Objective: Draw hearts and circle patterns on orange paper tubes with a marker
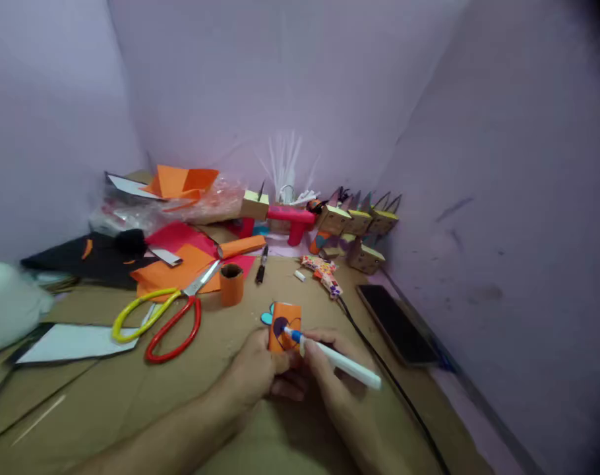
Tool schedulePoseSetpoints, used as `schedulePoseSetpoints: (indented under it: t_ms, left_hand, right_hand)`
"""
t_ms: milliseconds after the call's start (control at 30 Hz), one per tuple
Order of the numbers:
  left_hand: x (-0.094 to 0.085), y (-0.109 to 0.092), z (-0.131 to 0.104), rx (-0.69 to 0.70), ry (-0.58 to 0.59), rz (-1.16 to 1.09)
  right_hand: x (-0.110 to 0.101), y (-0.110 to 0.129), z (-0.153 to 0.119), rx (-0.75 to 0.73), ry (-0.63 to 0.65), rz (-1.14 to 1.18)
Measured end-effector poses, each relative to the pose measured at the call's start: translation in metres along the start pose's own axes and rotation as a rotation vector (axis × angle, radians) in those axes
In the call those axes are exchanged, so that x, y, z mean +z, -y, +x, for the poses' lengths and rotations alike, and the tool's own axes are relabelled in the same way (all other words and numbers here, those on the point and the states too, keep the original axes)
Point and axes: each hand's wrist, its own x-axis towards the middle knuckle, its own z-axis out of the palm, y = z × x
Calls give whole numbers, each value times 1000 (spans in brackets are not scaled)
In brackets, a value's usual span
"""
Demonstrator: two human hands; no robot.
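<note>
My left hand (260, 369) is closed around a small orange paper piece (294, 313), held upright above the cardboard. Whether it is flat or rolled I cannot tell. A heart outline is drawn on it, its left part filled dark purple, and light-blue rounded shapes (266, 318) stick out at its left edge. Between the thumb and fingers of my right hand (330, 369) is a white marker (352, 368) with a blue collar. Its tip touches the heart. Just beyond stands an open orange tube (231, 287), with yellow-and-red-handled scissors (174, 313) left of it.
Cardboard (215, 402) covers the table. A patterned glue gun (324, 272) with a black cord, a white cap (299, 276), a black pen (262, 265) and a dark phone (396, 323) lie around. Orange sheets (181, 267) and several small cat-eared boxes (334, 218) sit farther back.
</note>
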Motion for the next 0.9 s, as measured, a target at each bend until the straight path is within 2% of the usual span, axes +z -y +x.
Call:
schedulePoseSetpoints:
  t_ms: [133,367,700,900]
  left_hand:
    - [0,1,1,-2,-16,8]
    - [-1,3,4,-11,-28,13]
    - [0,1,2,-29,-33,12]
    - [0,1,4,-35,-47,-3]
  right_hand:
    - [0,-3,0,48,52,43]
    - [6,5,-3,143,-22,141]
    - [5,7,-1,105,26,113]
    - [3,2,-2,163,-3,124]
